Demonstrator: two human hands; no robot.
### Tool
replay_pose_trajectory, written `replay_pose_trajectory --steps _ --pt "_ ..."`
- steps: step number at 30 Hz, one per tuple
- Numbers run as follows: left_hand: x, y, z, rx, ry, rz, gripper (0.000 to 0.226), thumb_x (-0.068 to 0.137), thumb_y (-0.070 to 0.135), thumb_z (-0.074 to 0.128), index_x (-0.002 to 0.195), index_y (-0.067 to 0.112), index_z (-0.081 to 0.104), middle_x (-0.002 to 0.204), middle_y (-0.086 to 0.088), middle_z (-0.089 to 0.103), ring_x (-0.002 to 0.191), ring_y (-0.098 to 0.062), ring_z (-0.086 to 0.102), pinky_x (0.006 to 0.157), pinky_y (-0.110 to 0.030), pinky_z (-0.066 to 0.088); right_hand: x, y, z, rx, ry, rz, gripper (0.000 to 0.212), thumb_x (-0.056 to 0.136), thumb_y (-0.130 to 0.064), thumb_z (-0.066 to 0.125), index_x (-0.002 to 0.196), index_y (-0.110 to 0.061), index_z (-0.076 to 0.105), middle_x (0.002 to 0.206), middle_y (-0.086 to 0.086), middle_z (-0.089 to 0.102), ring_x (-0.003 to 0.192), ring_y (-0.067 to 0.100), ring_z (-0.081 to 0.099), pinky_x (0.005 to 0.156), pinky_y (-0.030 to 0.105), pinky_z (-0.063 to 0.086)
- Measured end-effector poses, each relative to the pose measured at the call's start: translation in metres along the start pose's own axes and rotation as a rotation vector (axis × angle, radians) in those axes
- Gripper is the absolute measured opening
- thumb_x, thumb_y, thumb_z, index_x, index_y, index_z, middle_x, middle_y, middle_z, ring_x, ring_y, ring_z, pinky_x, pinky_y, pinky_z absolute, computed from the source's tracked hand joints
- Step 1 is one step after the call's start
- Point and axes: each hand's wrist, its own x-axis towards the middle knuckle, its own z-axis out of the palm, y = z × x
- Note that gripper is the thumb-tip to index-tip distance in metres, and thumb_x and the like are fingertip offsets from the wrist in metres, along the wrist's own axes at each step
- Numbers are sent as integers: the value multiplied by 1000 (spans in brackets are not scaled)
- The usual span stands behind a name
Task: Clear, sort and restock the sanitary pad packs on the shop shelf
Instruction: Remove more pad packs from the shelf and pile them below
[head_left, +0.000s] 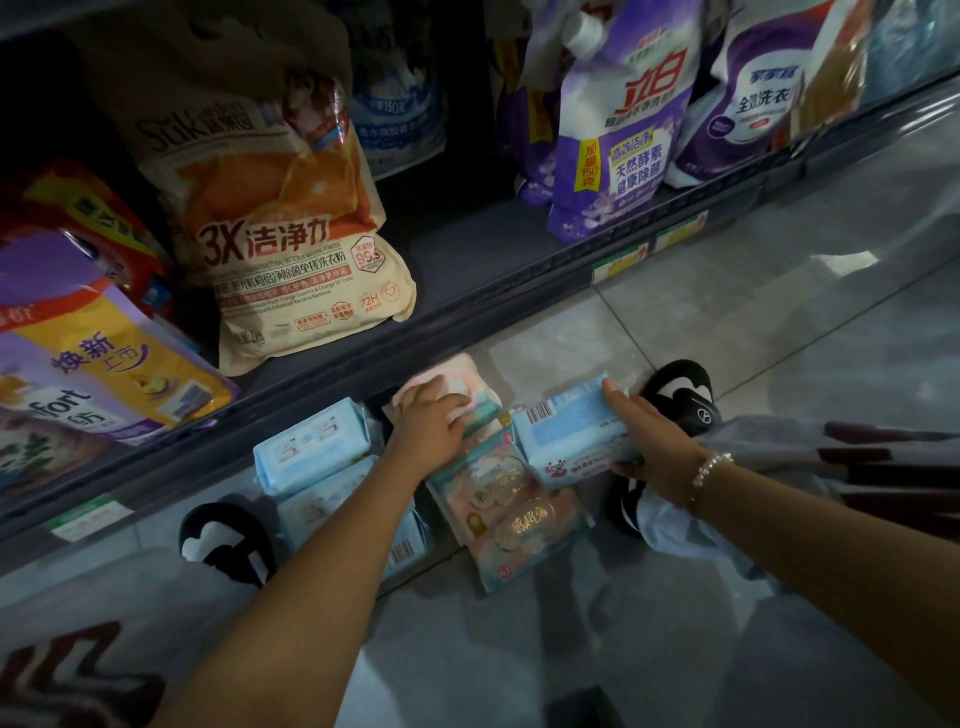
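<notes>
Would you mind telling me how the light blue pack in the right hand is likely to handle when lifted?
The light blue pack probably feels light and squashy. Its glossy film wrap may be slippery, so the right hand gripping its side seems sensible.

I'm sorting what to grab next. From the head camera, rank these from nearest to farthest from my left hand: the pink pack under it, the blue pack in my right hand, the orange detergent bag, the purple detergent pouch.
1. Pink pack, directly under the left hand.
2. Blue pack, to its right on the floor.
3. Orange detergent bag, on the shelf above, left.
4. Purple detergent pouch, far up the shelf, right.
</notes>
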Motion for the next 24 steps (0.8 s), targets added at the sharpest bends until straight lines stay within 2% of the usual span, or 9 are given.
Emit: replay_pose_trajectory --steps 3,5,8,11,13,16,19,21,24 --pt "-3 3 3 -35 -100 12 35 99 31 47 133 27 56 155 -2 32 141 -26 23 114 -30 16 -2 0 2 10 -16 7 41 95 -51 48 117 -16 51 89 4 63 76 17 63 57 25 48" --pt "-6 6 0 -77 -124 17 37 100 32 46 136 26 53 155 0 32 142 -22 25 113 -27 13 -4 -2 5 -1 -22 7 39 95 -52 47 114 -18 52 92 5 63 78 18 63 63 27 50" --pt "-15 13 -11 -304 20 -65 38 100 26 46 137 24 51 153 1 35 140 -20 28 112 -27 18 -7 -4 10 -4 -30 11 38 95 -53 47 111 -19 53 93 6 64 80 19 63 72 32 50" --pt "-36 28 -29 -594 130 -113 32 101 28 45 131 24 57 141 4 49 130 -15 43 98 -21 31 -11 -7 16 13 -68 -11 33 96 -50 47 101 -19 56 85 4 65 73 17 65 57 26 51" --pt "-55 38 -39 -743 121 -91 30 101 31 45 126 24 60 130 7 55 119 -11 49 89 -17 35 -16 -10 22 29 -92 1 38 94 -53 49 106 -18 55 88 5 64 77 21 65 55 27 49" --pt "-80 44 -50 -860 49 -85 29 99 40 46 122 28 59 113 19 54 105 -3 51 86 -20 38 -23 -15 34 57 -115 31 39 92 -58 49 104 -21 55 91 5 65 80 21 64 61 30 49" --pt "-105 42 -53 -922 -18 -81 51 83 64 51 125 35 54 121 15 58 106 -2 56 86 -21 45 -32 -19 48 44 -167 36 52 89 -62 50 112 -16 59 98 8 70 82 23 68 61 30 51" --pt "-122 38 -51 -975 -34 -139 66 76 74 54 132 39 48 126 14 58 113 -8 57 96 -33 48 -40 -18 57 31 -208 64 59 87 -64 51 120 -15 58 106 9 70 85 23 69 57 27 51" --pt "-145 30 -47 -1045 -1 -256 51 88 61 51 135 41 41 130 9 57 117 -13 56 102 -40 46 -56 -14 74 3 -275 87 49 91 -59 49 116 -18 58 98 6 70 79 19 68 53 26 50"
